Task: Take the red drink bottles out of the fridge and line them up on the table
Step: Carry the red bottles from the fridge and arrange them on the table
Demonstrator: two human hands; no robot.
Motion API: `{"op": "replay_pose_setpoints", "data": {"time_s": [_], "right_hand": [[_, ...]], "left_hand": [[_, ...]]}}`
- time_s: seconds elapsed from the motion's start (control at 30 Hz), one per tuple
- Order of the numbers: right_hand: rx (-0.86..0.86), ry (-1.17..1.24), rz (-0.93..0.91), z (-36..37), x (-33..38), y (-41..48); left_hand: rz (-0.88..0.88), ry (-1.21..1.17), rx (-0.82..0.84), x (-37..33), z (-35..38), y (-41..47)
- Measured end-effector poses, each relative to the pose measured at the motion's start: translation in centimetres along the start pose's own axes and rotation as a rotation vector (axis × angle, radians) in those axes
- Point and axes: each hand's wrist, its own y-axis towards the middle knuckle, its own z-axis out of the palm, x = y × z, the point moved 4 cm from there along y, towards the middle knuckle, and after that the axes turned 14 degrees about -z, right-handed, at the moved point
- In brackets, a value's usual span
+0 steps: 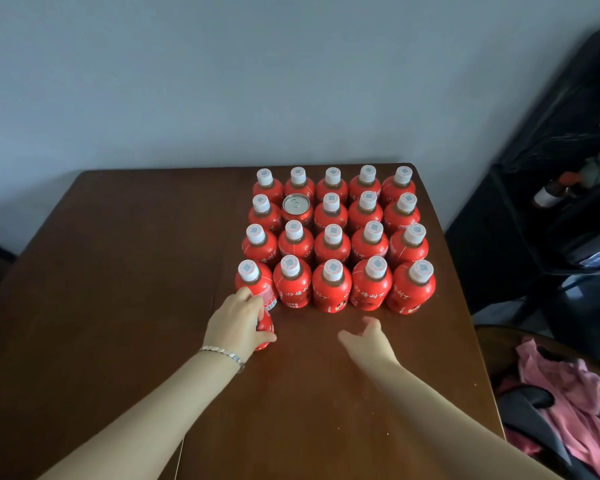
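Red bottles [332, 250]: upright with white caps, in a block of four rows of five, bodies touching or just beside each other. The block sits on the far right part of the table [118, 271], its back row along the far edge and its right column near the right edge. One place, second from the left in the second row from the back, is taken by a can [296, 206] with a silver pull-tab top.

Left hand [236, 322]: at the front left corner of the block, fingers and thumb curled round a red held bottle [264, 330]. Its cap is hidden by the hand. Whether it stands on the table cannot be told.

Right hand [368, 337]: over the table just in front of the front row, fingers loosely spread, holding nothing.

Other items: a silver bracelet [222, 353] on the left wrist, and pink cloth [568, 393] beyond the table's right edge, below a dark rack [551, 209].
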Motion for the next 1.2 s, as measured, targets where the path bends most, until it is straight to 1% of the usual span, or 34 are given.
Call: {"op": "replay_pose_setpoints", "data": {"time_s": [0.1,0.2,0.23,0.27,0.33,0.37,0.4,0.57,0.67,0.77,0.83,0.87,0.9,0.93,0.97,1.03,1.07,1.13,1.2], "right_hand": [[0.048,-0.039,-0.069,1.1,0.5,-0.7],[0.059,-0.060,-0.110,1.8,0.5,-1.3],[0.065,-0.070,-0.116,2.0,0.5,-1.4],[0.073,-0.079,-0.120,2.2,0.4,-1.6],[0.087,-0.092,-0.126,2.3,0.2,-1.6],[0.090,-0.099,-0.131,2.4,0.2,-1.7],[0.092,-0.104,-0.134,2.4,0.2,-1.7],[0.103,-0.143,-0.154,2.3,-0.1,-2.0],[0.141,-0.178,-0.185,2.7,-0.1,-2.1],[0.197,-0.203,-0.216,3.3,0.5,-1.9],[0.240,-0.231,-0.235,3.6,1.0,-2.0],[0.256,-0.244,-0.238,3.8,1.3,-2.1],[0.267,-0.259,-0.247,3.8,1.5,-2.3],[0.272,-0.277,-0.256,3.8,1.9,-2.6],[0.282,-0.305,-0.266,3.7,2.2,-2.6],[0.295,-0.384,-0.284,3.4,3.0,-3.0],[0.297,-0.425,-0.294,3.3,3.4,-3.3],[0.292,-0.519,-0.308,3.1,4.3,-4.4],[0.280,-0.599,-0.296,3.1,4.6,-5.6]], "left_hand": [[-0.001,-0.081,-0.054,0.9,0.1,-0.1],[-0.062,-0.102,-0.163,1.4,0.1,-1.1],[-0.120,-0.182,-0.168,1.7,0.3,-1.5],[-0.222,-0.311,-0.117,2.2,0.6,-1.7],[-0.431,-0.617,0.058,3.2,2.0,-1.5],[-0.467,-0.709,0.135,3.4,2.7,-1.3],[-0.464,-0.748,0.190,3.5,3.3,-1.2],[-0.456,-0.787,0.285,3.8,4.4,-0.3],[-0.448,-0.809,0.346,4.2,4.9,0.1],[-0.429,-0.834,0.342,4.2,4.8,0.3],[-0.462,-0.782,0.306,4.0,4.6,0.0],[-0.507,-0.718,0.300,3.8,4.4,-0.4],[-0.566,-0.630,0.297,3.8,4.2,-0.9],[-0.612,-0.494,0.314,3.8,3.6,-1.5],[-0.604,-0.337,0.354,3.7,3.4,-2.0],[-0.461,-0.111,0.443,3.2,2.4,-2.6],[-0.382,-0.057,0.472,3.0,1.8,-2.8],[-0.227,-0.017,0.508,2.5,0.6,-3.1],[-0.077,0.017,0.465,1.6,-1.2,-3.4]]}}
